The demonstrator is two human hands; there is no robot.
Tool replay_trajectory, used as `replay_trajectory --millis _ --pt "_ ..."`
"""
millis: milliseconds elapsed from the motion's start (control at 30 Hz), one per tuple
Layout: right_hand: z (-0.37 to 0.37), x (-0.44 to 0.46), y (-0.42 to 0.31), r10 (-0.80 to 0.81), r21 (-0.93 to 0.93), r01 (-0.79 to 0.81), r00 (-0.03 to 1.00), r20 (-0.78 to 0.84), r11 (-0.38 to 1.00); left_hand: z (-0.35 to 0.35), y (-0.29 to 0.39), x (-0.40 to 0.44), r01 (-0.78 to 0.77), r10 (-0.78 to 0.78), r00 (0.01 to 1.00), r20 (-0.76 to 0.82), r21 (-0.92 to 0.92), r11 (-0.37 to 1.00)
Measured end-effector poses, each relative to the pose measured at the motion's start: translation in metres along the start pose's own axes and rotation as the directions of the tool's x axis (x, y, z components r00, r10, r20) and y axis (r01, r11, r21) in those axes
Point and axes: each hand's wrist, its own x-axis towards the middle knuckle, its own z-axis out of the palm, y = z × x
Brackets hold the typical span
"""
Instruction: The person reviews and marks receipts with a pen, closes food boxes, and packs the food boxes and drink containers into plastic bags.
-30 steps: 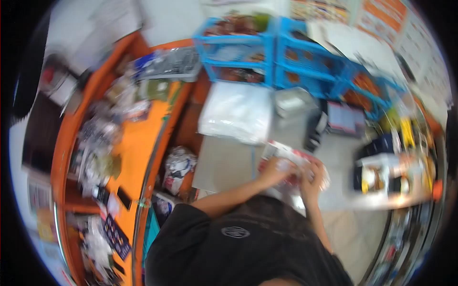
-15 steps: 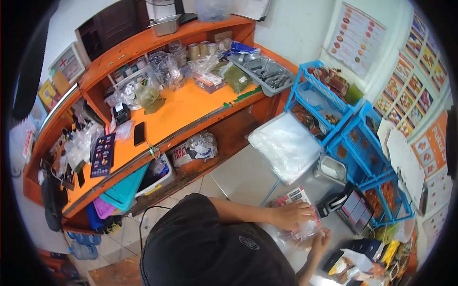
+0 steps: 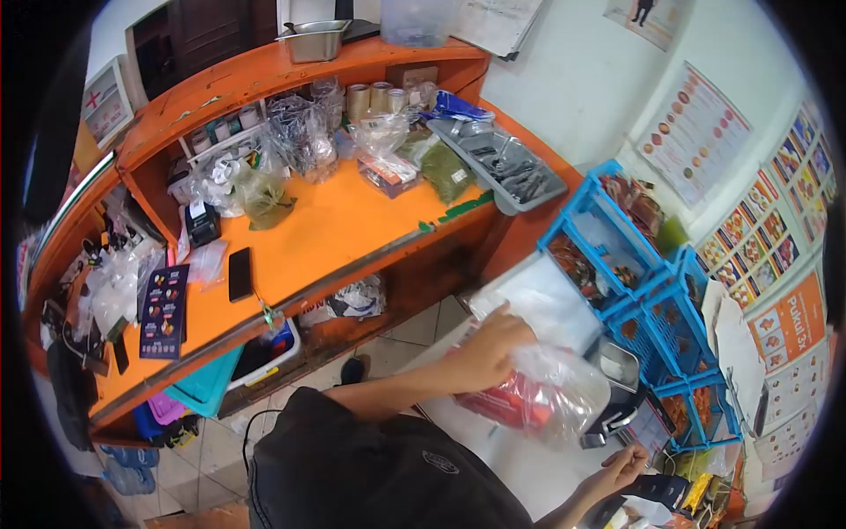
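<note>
My left hand (image 3: 499,354) is closed on a clear plastic bag (image 3: 564,397) with a red package (image 3: 507,401) inside. The bag is lifted and tilted over the pale metal table (image 3: 493,445), and motion smears it slightly. My right hand (image 3: 619,469) is apart from the bag, lower right, close to a black device with a screen (image 3: 650,429). Its fingers are loosely curled, and I see nothing in them. Behind the bag lies a stack of clear plastic sheets or bags (image 3: 546,300), partly covered by my left hand and the bag.
Blue plastic racks (image 3: 648,309) holding packets stand beyond the table, beside a small steel container (image 3: 617,363). An orange counter (image 3: 335,212) carries a grey cutlery tray (image 3: 507,167), a phone (image 3: 240,273), a dark menu card (image 3: 164,310) and several bags. Packages (image 3: 661,494) crowd the lower right.
My left hand has raised the bag up and away from my body. My right hand has let go of the bag and moved right. The camera view has shifted.
</note>
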Motion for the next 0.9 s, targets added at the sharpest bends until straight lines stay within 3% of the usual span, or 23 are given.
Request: replay_trajectory --millis 100,267,333,400,467,500,533,600,667,767,833,900 --pt "0.088 -0.027 -0.009 0.046 0.053 -0.052 0.994 0.096 0.997 -0.105 -0.030 -0.005 0.044 -0.042 0.989 -0.140 0.016 0.999" --pt "0.255 -0.067 -0.037 0.128 0.089 -0.167 0.931 0.341 0.982 -0.230 -0.142 -0.022 0.149 -0.091 0.957 -0.275 0.197 0.969" --pt "0.317 -0.078 -0.031 0.172 -0.010 -0.191 0.858 0.484 0.982 -0.269 -0.190 -0.030 0.195 -0.118 0.949 -0.294 0.249 0.949" --pt "0.382 -0.093 -0.036 0.239 0.071 -0.354 0.753 0.613 0.933 -0.299 -0.239 -0.041 0.245 -0.170 0.951 -0.259 0.293 0.924" --pt "0.441 -0.107 -0.010 0.195 0.074 -0.340 0.689 0.699 0.937 -0.312 -0.273 -0.052 0.307 -0.216 0.927 -0.305 0.290 0.906" --pt "0.468 -0.113 0.010 0.158 0.034 -0.274 0.644 0.749 0.961 -0.317 -0.290 -0.059 0.338 -0.240 0.914 -0.328 0.288 0.896" --pt "0.494 -0.117 0.030 0.126 -0.003 -0.204 0.591 0.797 0.979 -0.323 -0.310 -0.065 0.416 -0.343 0.857 -0.385 0.122 0.901" --pt "0.551 -0.113 0.058 -0.057 0.050 0.028 0.515 0.855 0.998 -0.328 -0.315 -0.057 0.422 -0.335 0.860 -0.386 0.167 0.891" --pt "0.606 -0.087 0.045 -0.042 -0.040 0.126 0.586 0.809 0.991 -0.322 -0.315 -0.053 0.448 -0.349 0.858 -0.376 0.215 0.868" --pt "0.682 -0.057 0.056 -0.279 -0.205 0.502 0.723 0.632 0.840 -0.321 -0.304 -0.049 0.429 -0.320 0.870 -0.375 0.257 0.866" --pt "0.722 -0.053 0.064 -0.373 -0.421 0.632 0.749 0.548 0.650 -0.323 -0.305 -0.049 0.423 -0.322 0.882 -0.345 0.276 0.863" --pt "0.747 -0.049 0.089 -0.381 -0.475 0.672 0.726 0.572 0.568 -0.321 -0.314 -0.052 0.400 -0.284 0.895 -0.345 0.334 0.854"
